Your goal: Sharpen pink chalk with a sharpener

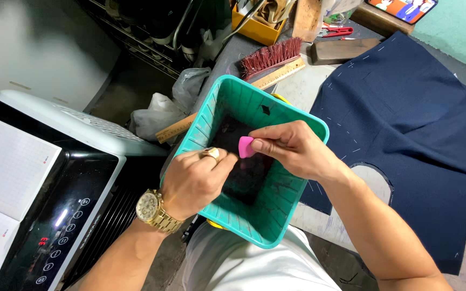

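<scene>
My right hand point(289, 148) pinches a small pink piece of tailor's chalk point(245, 146) over a teal plastic basket point(211, 116) held at my lap. My left hand point(195, 180), with a gold watch and ring, is closed and presses against the chalk's lower edge; whatever it grips is hidden by the fingers. Dark scraps lie in the basket's bottom. A navy cut fabric piece point(405, 113) with white stitch marks lies on the table to the right.
A wooden ruler point(276, 76) and a red-bristled brush point(271, 56) lie beyond the basket. A yellow box point(257, 29) and red snips point(336, 32) sit at the back. A white appliance with a black control panel point(66, 215) and a notebook point(6, 167) stand at left.
</scene>
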